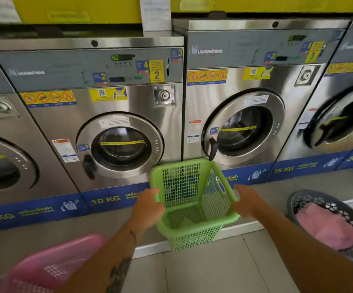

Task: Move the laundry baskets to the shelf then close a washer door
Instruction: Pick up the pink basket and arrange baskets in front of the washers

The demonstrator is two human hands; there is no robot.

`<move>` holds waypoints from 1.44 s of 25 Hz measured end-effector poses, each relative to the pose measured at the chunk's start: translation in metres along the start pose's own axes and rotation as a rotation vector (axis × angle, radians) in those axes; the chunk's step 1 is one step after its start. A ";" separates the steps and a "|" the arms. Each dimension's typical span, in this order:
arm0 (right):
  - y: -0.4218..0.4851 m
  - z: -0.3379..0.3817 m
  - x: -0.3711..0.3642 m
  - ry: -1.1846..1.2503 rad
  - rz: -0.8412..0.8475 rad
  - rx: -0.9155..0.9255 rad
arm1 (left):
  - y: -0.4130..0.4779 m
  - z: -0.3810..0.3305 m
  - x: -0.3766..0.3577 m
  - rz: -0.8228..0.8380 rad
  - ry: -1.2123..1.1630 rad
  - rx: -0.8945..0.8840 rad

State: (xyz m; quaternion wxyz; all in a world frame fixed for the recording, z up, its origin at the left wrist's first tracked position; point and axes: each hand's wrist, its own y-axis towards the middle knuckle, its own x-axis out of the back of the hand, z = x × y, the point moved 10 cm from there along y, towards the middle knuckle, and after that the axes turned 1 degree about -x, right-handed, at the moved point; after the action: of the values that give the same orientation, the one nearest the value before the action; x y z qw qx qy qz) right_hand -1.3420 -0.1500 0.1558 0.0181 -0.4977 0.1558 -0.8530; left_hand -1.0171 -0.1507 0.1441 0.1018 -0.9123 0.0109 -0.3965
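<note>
We hold the green basket (pixel 194 205) with our left hand (pixel 148 209) and right hand (pixel 246 200); 2 more baskets wait, no door shut.

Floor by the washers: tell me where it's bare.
Bare tile lies between the green basket and the grey basket, running toward the camera. Bottom left is crowded by the pink basket. The hands flank the green one.
</note>
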 end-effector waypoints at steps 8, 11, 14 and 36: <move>0.141 -0.011 -0.016 -0.116 0.056 0.011 | 0.132 0.035 -0.066 0.042 0.030 0.120; 0.193 -0.022 -0.035 -0.139 0.081 0.000 | 0.169 0.056 -0.091 0.089 0.183 0.148; 0.236 -0.038 -0.064 -0.190 0.122 0.016 | 0.195 0.075 -0.110 0.121 0.314 0.170; 0.242 -0.091 -0.158 -0.277 0.247 0.105 | 0.110 0.169 -0.144 -0.156 0.124 0.300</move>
State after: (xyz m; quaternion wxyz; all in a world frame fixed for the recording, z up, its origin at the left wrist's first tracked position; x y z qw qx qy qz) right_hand -1.3702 -0.3285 -0.0879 0.1699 -0.5857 0.1672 -0.7747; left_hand -0.9864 -0.2142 -0.0942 0.2048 -0.8588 -0.1129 -0.4558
